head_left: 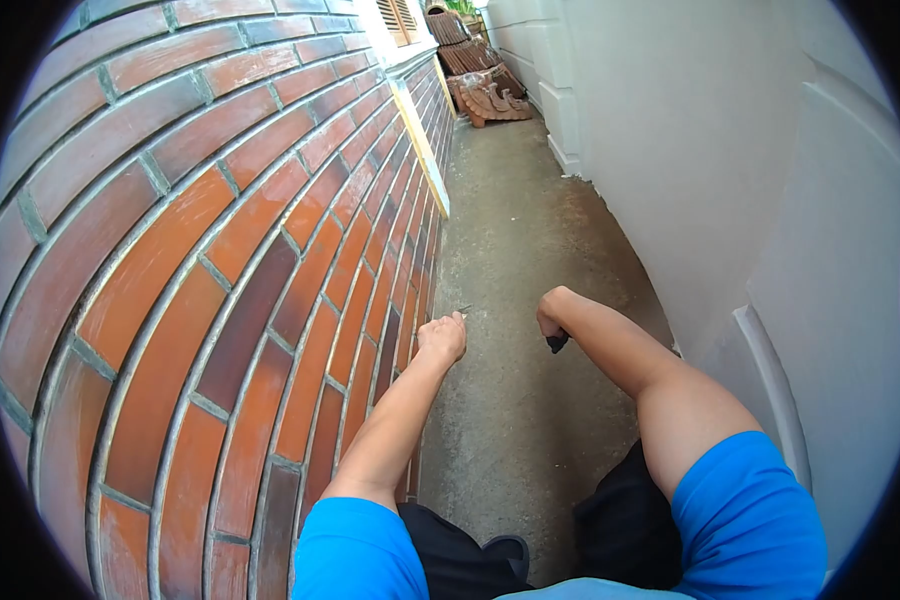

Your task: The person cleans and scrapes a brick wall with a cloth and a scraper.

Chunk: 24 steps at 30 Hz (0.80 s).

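Beside the brick wall (270, 280), my left hand (443, 338) is closed, with the thin tip of a small pointed tool (465, 309) showing past its fingers. What the rest of that tool looks like is hidden in the fist. Further right, my right hand (553, 311) hangs over the concrete path with its wrist bent and its fingers curled down. A small black object (557, 342) shows just below it, held in the fingers. The two hands are apart.
A narrow concrete path (510, 210) runs between the brick wall and a pale wall (690, 130). Stacked reddish-brown roof tiles (475, 75) stand at its far end. A light wooden strip (420, 145) leans along the bricks. A dark shoe (508, 552) shows below.
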Motion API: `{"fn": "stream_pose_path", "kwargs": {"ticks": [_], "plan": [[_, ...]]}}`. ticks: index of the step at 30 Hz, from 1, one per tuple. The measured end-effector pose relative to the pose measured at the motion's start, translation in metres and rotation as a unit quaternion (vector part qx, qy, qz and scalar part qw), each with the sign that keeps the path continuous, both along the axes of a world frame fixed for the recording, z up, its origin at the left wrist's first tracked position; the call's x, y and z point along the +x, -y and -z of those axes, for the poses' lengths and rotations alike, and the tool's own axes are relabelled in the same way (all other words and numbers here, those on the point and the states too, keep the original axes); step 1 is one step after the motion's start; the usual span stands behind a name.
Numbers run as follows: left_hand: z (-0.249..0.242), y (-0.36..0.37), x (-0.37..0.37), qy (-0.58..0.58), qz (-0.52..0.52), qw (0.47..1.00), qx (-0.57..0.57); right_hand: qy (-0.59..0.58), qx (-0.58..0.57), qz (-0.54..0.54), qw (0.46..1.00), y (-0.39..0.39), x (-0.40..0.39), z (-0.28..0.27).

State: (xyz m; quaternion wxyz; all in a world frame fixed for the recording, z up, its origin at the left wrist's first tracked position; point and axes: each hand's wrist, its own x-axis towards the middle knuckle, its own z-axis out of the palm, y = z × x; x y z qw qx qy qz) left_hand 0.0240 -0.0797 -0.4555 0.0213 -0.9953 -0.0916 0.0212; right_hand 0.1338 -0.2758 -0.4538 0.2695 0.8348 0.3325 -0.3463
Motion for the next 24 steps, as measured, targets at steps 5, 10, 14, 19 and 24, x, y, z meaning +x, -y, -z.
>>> {"fn": "stream_pose_path", "kwargs": {"ticks": [5, 10, 14, 19, 24], "plan": [[0.001, -0.002, 0.000, -0.004, 0.005, 1.000, 0.006, -0.020, 0.017, 0.016, 1.000, 0.005, -0.003, -0.005], [-0.001, -0.002, 0.000, -0.006, 0.004, 1.000, 0.008, -0.032, 0.007, -0.012, 0.999, 0.005, -0.007, -0.010], [-0.005, 0.001, -0.002, -0.009, 0.004, 1.000, 0.010, -0.011, 0.014, -0.023, 1.000, 0.003, 0.000, -0.002], [-0.009, 0.004, -0.002, -0.008, -0.009, 1.000, 0.004, 0.004, 0.014, -0.025, 1.000, 0.003, -0.006, -0.007], [-0.012, 0.003, -0.001, -0.043, 0.009, 0.999, -0.003, -0.006, 0.012, 0.007, 1.000, -0.001, 0.006, 0.007]]}}
